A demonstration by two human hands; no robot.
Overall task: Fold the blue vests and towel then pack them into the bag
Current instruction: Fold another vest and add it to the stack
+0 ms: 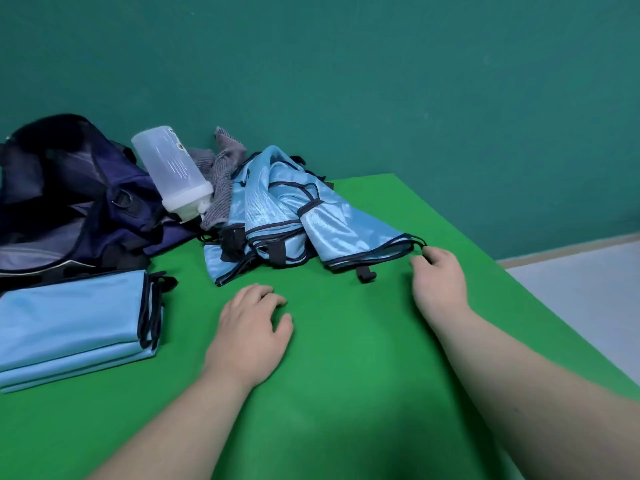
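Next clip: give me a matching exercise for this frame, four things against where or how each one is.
1 folded vests
2 bottle
3 towel
4 right hand

A leans on the bag
B pinches a strap of the unfolded vest
C stacked flat, near left
D crumpled beside the bottle

Pairs: 1-C, 2-A, 3-D, 4-B
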